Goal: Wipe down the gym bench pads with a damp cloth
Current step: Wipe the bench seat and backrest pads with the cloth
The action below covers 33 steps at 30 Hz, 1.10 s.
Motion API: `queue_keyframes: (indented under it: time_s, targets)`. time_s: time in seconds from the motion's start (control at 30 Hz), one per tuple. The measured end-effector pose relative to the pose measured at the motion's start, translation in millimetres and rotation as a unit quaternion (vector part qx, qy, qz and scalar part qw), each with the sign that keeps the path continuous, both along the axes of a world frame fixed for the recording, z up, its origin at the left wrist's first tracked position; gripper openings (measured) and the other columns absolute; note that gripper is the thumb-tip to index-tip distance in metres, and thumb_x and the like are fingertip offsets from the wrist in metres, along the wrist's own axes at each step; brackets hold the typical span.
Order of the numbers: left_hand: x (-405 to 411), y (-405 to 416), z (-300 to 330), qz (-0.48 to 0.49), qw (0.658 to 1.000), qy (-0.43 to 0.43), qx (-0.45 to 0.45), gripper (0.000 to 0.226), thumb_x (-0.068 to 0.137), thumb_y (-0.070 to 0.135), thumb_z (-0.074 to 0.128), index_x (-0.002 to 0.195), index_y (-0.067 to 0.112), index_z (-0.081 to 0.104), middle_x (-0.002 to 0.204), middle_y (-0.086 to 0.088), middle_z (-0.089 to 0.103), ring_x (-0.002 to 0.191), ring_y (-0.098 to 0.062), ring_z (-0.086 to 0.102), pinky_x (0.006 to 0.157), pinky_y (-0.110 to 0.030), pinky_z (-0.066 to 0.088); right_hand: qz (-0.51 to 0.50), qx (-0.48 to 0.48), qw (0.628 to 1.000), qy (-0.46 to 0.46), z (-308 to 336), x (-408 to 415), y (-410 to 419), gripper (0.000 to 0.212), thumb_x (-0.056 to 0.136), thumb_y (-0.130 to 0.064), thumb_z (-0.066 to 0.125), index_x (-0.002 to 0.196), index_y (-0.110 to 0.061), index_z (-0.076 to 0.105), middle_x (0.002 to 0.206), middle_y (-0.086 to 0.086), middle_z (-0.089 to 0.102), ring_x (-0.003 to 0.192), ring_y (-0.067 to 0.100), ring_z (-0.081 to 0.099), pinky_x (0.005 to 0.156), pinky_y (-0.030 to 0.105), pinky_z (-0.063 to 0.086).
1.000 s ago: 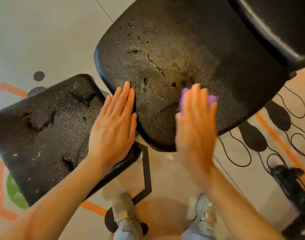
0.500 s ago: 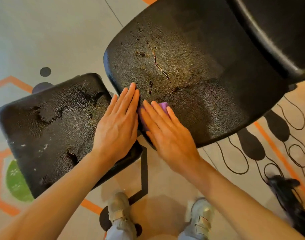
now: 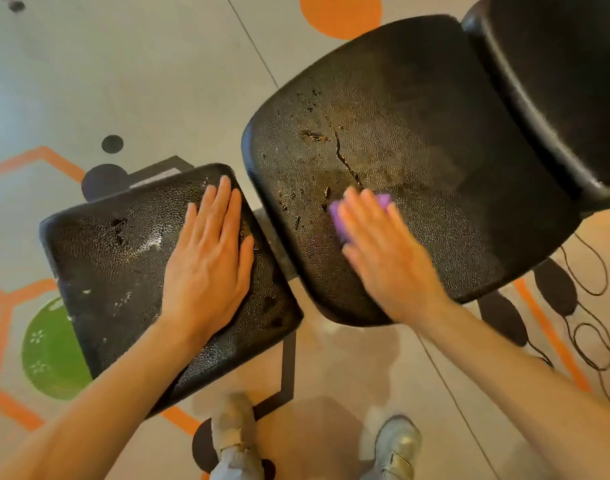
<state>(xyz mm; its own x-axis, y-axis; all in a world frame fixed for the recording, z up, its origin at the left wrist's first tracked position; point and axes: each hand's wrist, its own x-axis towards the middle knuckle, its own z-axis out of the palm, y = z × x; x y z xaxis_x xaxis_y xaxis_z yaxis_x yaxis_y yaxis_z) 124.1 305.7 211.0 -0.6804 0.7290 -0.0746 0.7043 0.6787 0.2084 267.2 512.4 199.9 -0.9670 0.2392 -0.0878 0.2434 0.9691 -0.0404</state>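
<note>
Right hand [image 3: 383, 251] presses the cloth [image 3: 341, 220] flat-fingered just below the pad's [image 3: 435, 140] crack [image 3: 345, 157]; snagging could tear it. Left hand [image 3: 210, 258] rests flat.

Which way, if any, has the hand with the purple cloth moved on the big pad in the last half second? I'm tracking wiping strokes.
Yes. The right hand and purple cloth slid from the large pad's left edge inward, below its crack.
</note>
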Motion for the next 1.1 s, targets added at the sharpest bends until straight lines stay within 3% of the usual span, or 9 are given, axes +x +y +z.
queue_keyframes:
  time_s: [0.1,0.17,0.33,0.53,0.77,0.93,1.0,1.1]
  targets:
    - [2.2,0.2,-3.1,0.002,1.0,0.006,-0.001,0.061,0.103,0.036,0.026,0.155,0.005,0.019,0.164,-0.012,0.014,0.152,-0.025,0.01,0.125,-0.043,0.012,-0.134,-0.043,0.989,0.041,0.0,-66.4,19.8,0.055,0.102,-0.034,0.029,0.151,-0.011,0.019,0.16,0.011,0.014,0.148,0.029,0.011,0.12,0.048,0.015]
    - [0.9,0.6,-4.8,0.002,1.0,0.006,-0.003,0.061,0.103,0.037,0.025,0.155,0.006,0.017,0.164,-0.011,0.012,0.153,-0.024,0.008,0.125,-0.044,0.01,-0.124,-0.034,0.991,0.044,-2.6,-67.2,14.0,0.053,0.103,-0.033,0.028,0.152,-0.014,0.019,0.16,0.011,0.012,0.148,0.03,0.008,0.12,0.049,0.013]
    - [-0.3,-0.5,-4.0,0.004,1.0,-0.004,-0.011,0.061,0.103,0.038,0.023,0.156,0.007,0.015,0.165,-0.011,0.01,0.153,-0.024,0.007,0.125,-0.045,0.01,-0.051,-0.017,0.998,-0.038,10.9,33.6,-34.2,0.055,0.102,-0.033,0.022,0.151,-0.01,0.019,0.159,0.01,0.016,0.148,0.027,0.011,0.118,0.05,0.021]
    - [-0.5,0.0,-6.1,0.002,1.0,-0.001,-0.014,0.062,0.102,0.037,0.024,0.155,0.007,0.015,0.164,-0.011,0.011,0.153,-0.025,0.008,0.124,-0.046,0.012,-0.123,-0.079,0.988,0.047,-1.3,-95.9,2.1,0.054,0.104,-0.029,0.027,0.152,-0.009,0.013,0.161,0.007,0.01,0.149,0.023,0.004,0.122,0.044,0.009]
    - [-1.3,0.3,-3.8,0.001,1.0,-0.001,-0.012,0.062,0.102,0.037,0.024,0.155,0.006,0.015,0.164,-0.012,0.011,0.153,-0.026,0.009,0.124,-0.046,0.013,-0.023,-0.068,0.997,-0.01,7.3,24.3,-42.7,0.053,0.1,-0.025,0.029,0.15,-0.009,0.023,0.158,0.008,0.021,0.148,0.023,0.013,0.116,0.05,0.023]
    - [0.3,1.0,-4.8,0.005,1.0,0.006,-0.012,0.061,0.102,0.037,0.024,0.155,0.006,0.017,0.164,-0.012,0.012,0.152,-0.025,0.01,0.124,-0.045,0.014,-0.131,-0.046,0.989,0.05,-4.4,-99.1,-27.8,0.056,0.102,-0.036,0.025,0.151,-0.011,0.019,0.159,0.011,0.016,0.148,0.028,0.01,0.119,0.053,0.016]
    - [0.0,1.0,-5.9,0.006,1.0,0.006,-0.009,0.061,0.103,0.037,0.024,0.156,0.007,0.015,0.164,-0.011,0.011,0.153,-0.025,0.009,0.124,-0.045,0.012,-0.092,-0.062,0.992,0.06,-8.8,-84.2,-31.1,0.052,0.102,-0.029,0.03,0.15,-0.01,0.023,0.159,0.009,0.019,0.148,0.027,0.011,0.118,0.053,0.017]
    - [-0.9,1.0,-5.0,0.006,1.0,-0.001,-0.001,0.061,0.103,0.036,0.025,0.155,0.006,0.017,0.164,-0.012,0.012,0.152,-0.025,0.011,0.124,-0.045,0.013,0.016,-0.092,0.996,0.008,1.2,5.7,-51.7,0.05,0.1,-0.026,0.033,0.149,-0.015,0.029,0.158,0.002,0.022,0.148,0.021,0.011,0.118,0.05,0.017]
